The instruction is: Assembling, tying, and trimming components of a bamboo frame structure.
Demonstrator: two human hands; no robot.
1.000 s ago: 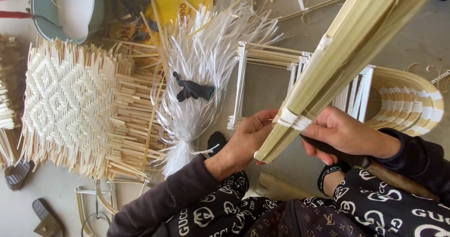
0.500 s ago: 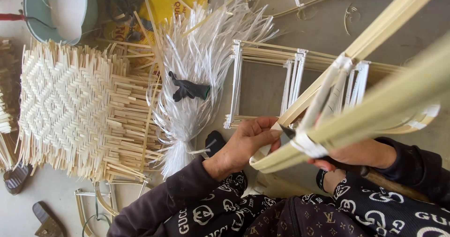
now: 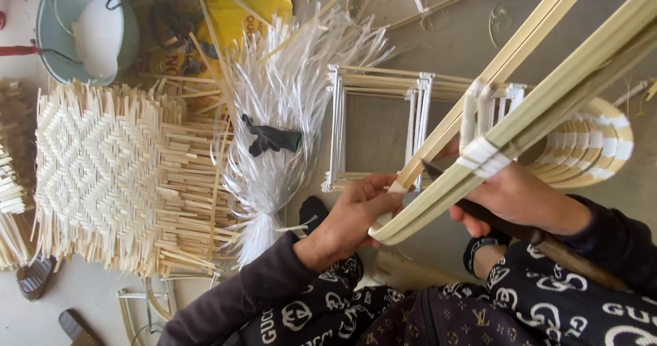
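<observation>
Evidently the bent bamboo-strip hoop had swung lower across the person's lap than a second earlier, its folded end now sitting just below the square bamboo frame on the floor. The left hand pinched that folded end, thumb and fingers closed on the strips. The right hand gripped a dark-handled knife, its blade tip slipped between the strips beside the white binding. Left of the frame lay the bundle of white plastic strips, and farther left the woven bamboo mat. The hoop looked steadied for cutting or splitting.
</observation>
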